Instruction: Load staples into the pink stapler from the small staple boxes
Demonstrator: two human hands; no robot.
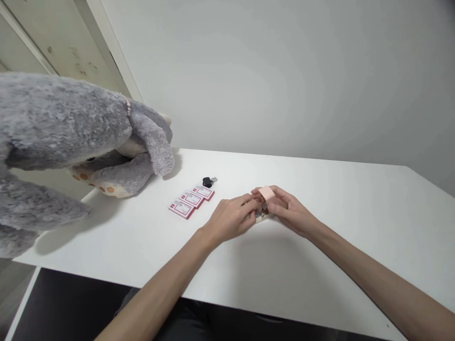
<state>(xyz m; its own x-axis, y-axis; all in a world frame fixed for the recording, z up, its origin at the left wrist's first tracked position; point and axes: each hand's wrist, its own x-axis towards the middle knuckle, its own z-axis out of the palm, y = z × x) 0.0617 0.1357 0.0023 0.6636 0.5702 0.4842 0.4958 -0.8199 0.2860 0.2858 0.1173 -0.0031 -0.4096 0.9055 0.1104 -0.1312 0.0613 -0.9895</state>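
Observation:
Between my two hands, low over the white table, is a small holder with a pale pink flap (267,193); its exact kind I cannot make out. My right hand (292,214) grips it from the right, thumb in front and fingers behind. Curled fingers of my left hand (235,217) are at its left side, near the opening, and hide part of it. Small brownish and bluish bits (262,210) show at the opening, too small to name. What the left fingertips pinch, if anything, is hidden.
Three red-and-white flat packs (192,199) lie in an overlapping diagonal row left of my hands. Just behind them is a small black object with a silver tab (207,182). A big grey plush toy (71,118) slumps over the table's left end. A pale wall (277,85) stands behind.

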